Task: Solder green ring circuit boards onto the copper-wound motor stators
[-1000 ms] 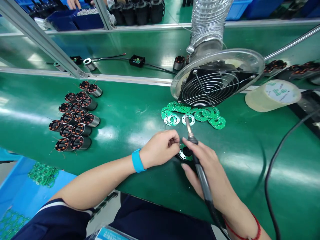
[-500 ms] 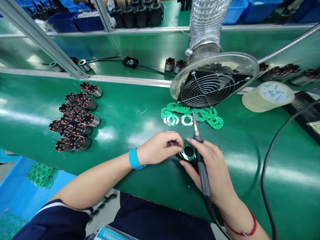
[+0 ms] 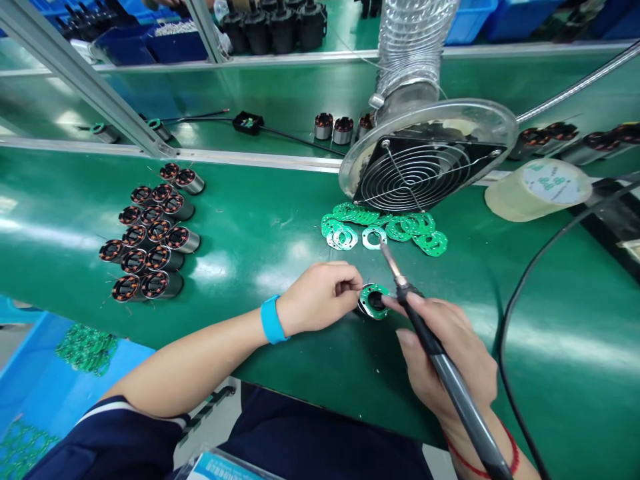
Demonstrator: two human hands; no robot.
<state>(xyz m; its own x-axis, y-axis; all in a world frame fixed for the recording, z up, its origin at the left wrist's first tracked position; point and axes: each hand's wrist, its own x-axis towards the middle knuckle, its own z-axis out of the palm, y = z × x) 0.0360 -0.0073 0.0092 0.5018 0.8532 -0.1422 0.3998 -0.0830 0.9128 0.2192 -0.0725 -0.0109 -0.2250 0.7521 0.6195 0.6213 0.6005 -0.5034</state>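
A motor stator with a green ring-shaped circuit board (image 3: 369, 308) on top stands on the bench between my hands. My left hand (image 3: 323, 297), with a blue wristband, is closed in a pinch at the stator's left edge; what lies between its fingertips is too small to make out. My right hand (image 3: 450, 353) is wrapped round a soldering iron (image 3: 437, 357). The iron's metal tip points up and away, above the bench and apart from the board. One finger of my right hand reaches to the board's right edge.
Loose ring boards (image 3: 410, 227) lie beneath a fume extractor fan (image 3: 413, 177). Several wound stators (image 3: 155, 247) stand in a group at left. A tape roll (image 3: 535, 190) lies at right, near the iron's black cable (image 3: 507, 333). A blue bin (image 3: 135, 360) holds more boards.
My right hand has drawn right and tilted the soldering iron, its handle swinging toward the lower right. My left hand has barely moved. Behind the rail, stators and a black box have shifted left.
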